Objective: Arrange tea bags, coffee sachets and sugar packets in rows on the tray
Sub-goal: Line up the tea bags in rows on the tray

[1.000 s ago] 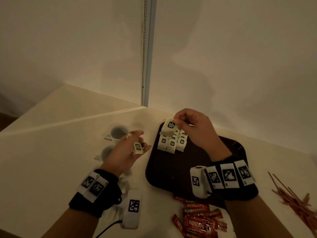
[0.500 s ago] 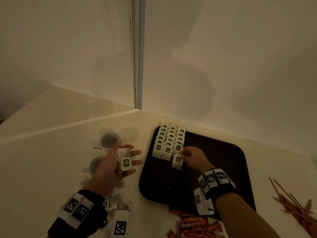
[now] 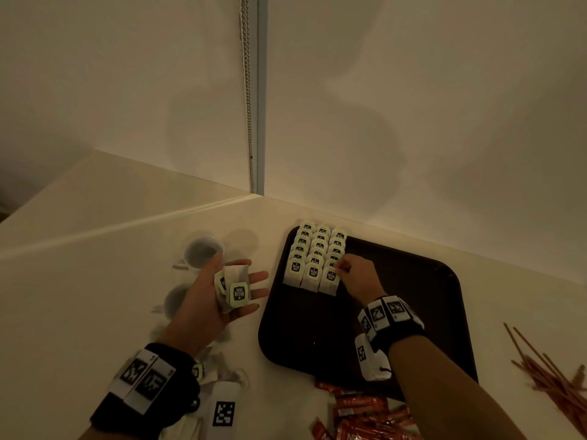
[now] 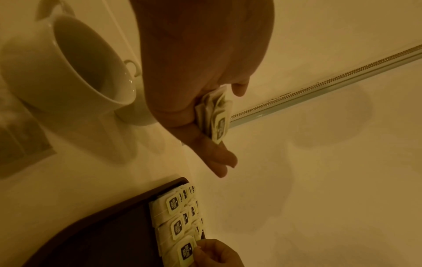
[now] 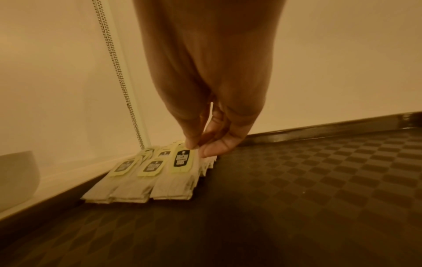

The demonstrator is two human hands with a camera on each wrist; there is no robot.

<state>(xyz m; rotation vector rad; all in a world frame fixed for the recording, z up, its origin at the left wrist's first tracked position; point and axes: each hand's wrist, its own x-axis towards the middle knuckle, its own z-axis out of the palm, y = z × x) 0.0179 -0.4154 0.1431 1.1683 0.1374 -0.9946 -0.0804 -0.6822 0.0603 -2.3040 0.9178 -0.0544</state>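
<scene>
Tea bags (image 3: 313, 255) sit in three overlapping rows at the far left corner of your dark tray (image 3: 413, 300): flat papery pouches, each with a pale green tag printed with a black label. Tray floor has a fine checkered texture, raised rim, rounded corners. Its middle, right side and near half lie bare.

Your right hand (image 3: 357, 277) pinches the tag of the nearest tea bag in the right row (image 3: 330, 277), thumb and fingertips closed on its top edge; bag lies on the tray.

Your left hand (image 3: 209, 300) is palm up beside the tray's left edge, fingers nearly straight, a small stack of tea bags (image 3: 236, 292) resting on them.

White ceramic cups (image 3: 203, 250) stand just beyond it. Red Nescafé sachets (image 3: 362, 414) lie heaped on the tabletop (image 3: 79, 296) at the tray's near edge; thin reddish stirrer sticks (image 3: 546, 373) scattered far right.
</scene>
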